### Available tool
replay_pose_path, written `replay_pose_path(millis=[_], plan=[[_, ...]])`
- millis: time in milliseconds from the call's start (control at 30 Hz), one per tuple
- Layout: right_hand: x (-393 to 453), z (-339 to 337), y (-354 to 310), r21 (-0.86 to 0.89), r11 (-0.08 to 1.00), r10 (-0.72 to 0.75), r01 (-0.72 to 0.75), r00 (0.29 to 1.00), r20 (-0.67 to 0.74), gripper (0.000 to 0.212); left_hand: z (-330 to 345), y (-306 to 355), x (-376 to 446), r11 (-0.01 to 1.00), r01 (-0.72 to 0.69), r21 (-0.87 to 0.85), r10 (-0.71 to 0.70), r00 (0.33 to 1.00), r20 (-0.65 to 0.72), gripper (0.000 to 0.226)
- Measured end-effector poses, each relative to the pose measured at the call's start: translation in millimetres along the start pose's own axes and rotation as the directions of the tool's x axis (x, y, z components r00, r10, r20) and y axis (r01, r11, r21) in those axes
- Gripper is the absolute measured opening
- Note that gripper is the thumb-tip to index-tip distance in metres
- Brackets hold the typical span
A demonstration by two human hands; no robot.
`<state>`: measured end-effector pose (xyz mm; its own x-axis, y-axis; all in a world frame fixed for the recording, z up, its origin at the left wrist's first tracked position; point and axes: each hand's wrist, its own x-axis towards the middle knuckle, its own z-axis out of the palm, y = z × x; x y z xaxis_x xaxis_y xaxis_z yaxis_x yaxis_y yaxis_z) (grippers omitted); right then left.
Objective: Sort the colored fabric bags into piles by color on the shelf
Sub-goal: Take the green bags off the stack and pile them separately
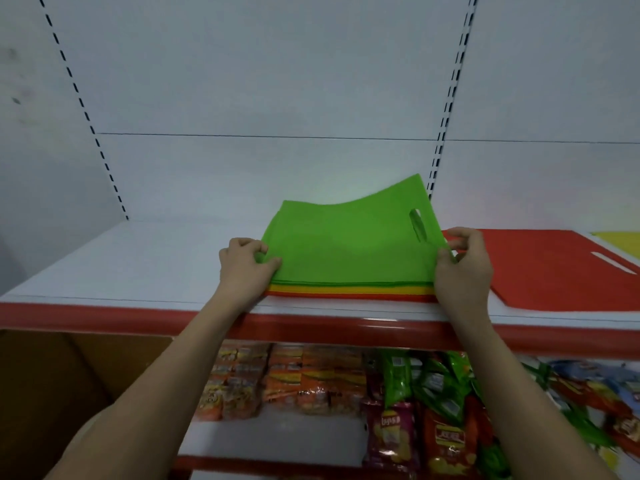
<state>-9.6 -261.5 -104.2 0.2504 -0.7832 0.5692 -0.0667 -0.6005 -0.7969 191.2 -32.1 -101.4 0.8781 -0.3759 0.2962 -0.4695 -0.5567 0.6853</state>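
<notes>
A stack of flat fabric bags lies on the white shelf, with yellow and orange-red edges showing under green ones. The top green bag, with a cut-out handle slot, is raised at its far right corner. My left hand pinches its near left corner. My right hand pinches its near right corner. To the right a red bag lies flat on the shelf, and a yellow bag shows at the far right edge.
The shelf has a red front lip and a white back panel with slotted uprights. Below it, a lower shelf holds several snack packets. A brown cardboard box stands at the lower left.
</notes>
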Motion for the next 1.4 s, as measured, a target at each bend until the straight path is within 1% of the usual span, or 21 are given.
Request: replay_pose_path(millis=[100, 133, 167, 200, 233, 300, 333, 367, 400, 467, 500, 567, 633, 700, 800, 833, 933, 1033, 1100, 1233, 1400], plan=[[-1, -6, -17, -0.034, 0.999, -0.005, 0.006, 0.999, 0.034, 0.03, -14, 11, -3, 0.992, 0.031, 0.122, -0.033, 0.999, 0.015, 0.032], [0, -11, -26, -0.039, 0.999, -0.005, 0.007, 0.999, 0.046, 0.031, -22, 16, -3, 0.988, 0.02, 0.151, -0.021, 1.0, 0.001, 0.028], [0, -19, -35, -0.034, 0.999, -0.001, 0.003, 0.998, 0.055, 0.03, -29, 21, -2, 0.99, 0.001, 0.14, 0.0, 1.0, -0.003, 0.022], [1, -28, -45, -0.023, 1.0, 0.006, -0.005, 0.998, 0.064, 0.03, -38, 27, -2, 0.999, -0.024, 0.03, 0.024, 1.0, 0.013, 0.013], [2, -38, -55, -0.017, 1.0, 0.019, -0.018, 0.997, 0.075, 0.029, -46, 32, -1, 0.989, -0.034, -0.147, 0.042, 0.998, 0.049, 0.009], [0, -61, -73, -0.016, 0.999, 0.052, -0.05, 0.993, 0.105, 0.028, -61, 44, -5, 0.893, 0.065, -0.446, 0.018, 0.984, 0.178, 0.012], [-3, -73, -81, -0.023, 0.998, 0.069, -0.066, 0.99, 0.124, 0.027, -66, 50, -9, 0.833, 0.13, -0.538, 0.014, 0.967, 0.256, 0.008], [-7, -84, -89, -0.027, 0.996, 0.091, -0.088, 0.986, 0.141, 0.026, -69, 55, -15, 0.774, 0.179, -0.607, 0.03, 0.948, 0.317, 0.011], [-13, -95, -95, -0.029, 0.993, 0.117, -0.114, 0.98, 0.159, 0.026, -70, 61, -21, 0.728, 0.205, -0.655, 0.064, 0.93, 0.362, 0.022], [-28, -118, -104, -0.038, 0.986, 0.165, -0.161, 0.969, 0.181, 0.029, -68, 69, -30, 0.652, 0.221, -0.725, 0.141, 0.905, 0.402, 0.041], [-36, -129, -108, -0.046, 0.983, 0.185, -0.18, 0.967, 0.177, 0.032, -65, 72, -34, 0.638, 0.218, -0.739, 0.173, 0.894, 0.413, 0.049], [-50, -154, -111, -0.075, 0.974, 0.225, -0.216, 0.961, 0.159, 0.035, -56, 79, -46, 0.646, 0.204, -0.735, 0.23, 0.867, 0.443, 0.059], [-61, -181, -109, -0.104, 0.963, 0.259, -0.248, 0.958, 0.121, 0.035, -44, 89, -59, 0.711, 0.127, -0.691, 0.289, 0.844, 0.453, 0.064], [-70, -210, -106, -0.093, 0.957, 0.281, -0.274, 0.957, 0.07, 0.034, -35, 105, -74, 0.765, 0.07, -0.64, 0.329, 0.812, 0.482, 0.062], [-80, -258, -103, -0.089, 0.95, 0.302, -0.298, 0.953, 0.026, 0.031, -18, 139, -98, 0.77, 0.062, -0.636, 0.361, 0.779, 0.513, 0.056], [-83, -275, -102, -0.09, 0.945, 0.318, -0.314, 0.948, 0.035, 0.033, -11, 152, -107, 0.767, 0.055, -0.639, 0.374, 0.771, 0.515, 0.053], [-96, -327, -97, -0.127, 0.926, 0.365, -0.355, 0.928, 0.069, 0.053, 11, 191, -142, 0.753, 0.051, -0.656, 0.415, 0.737, 0.534, 0.049], [-108, -382, -85, -0.161, 0.914, 0.379, -0.372, 0.925, 0.011, 0.055, 39, 227, -181, 0.768, -0.016, -0.64, 0.472, 0.689, 0.549, 0.051], [-113, -419, -75, -0.158, 0.906, 0.395, -0.393, 0.919, -0.021, 0.055, 58, 249, -208, 0.77, -0.039, -0.637, 0.491, 0.674, 0.552, 0.054], [-126, -492, -61, -0.214, 0.888, 0.394, -0.408, 0.913, -0.105, 0.052, 98, 296, -260, 0.73, 0.05, -0.682, 0.519, 0.608, 0.601, 0.061], [-142, -575, -46, -0.318, 0.837, 0.399, -0.445, 0.895, -0.201, 0.047, 144, 350, -320, 0.715, 0.096, -0.692, 0.542, 0.549, 0.637, 0.065]])
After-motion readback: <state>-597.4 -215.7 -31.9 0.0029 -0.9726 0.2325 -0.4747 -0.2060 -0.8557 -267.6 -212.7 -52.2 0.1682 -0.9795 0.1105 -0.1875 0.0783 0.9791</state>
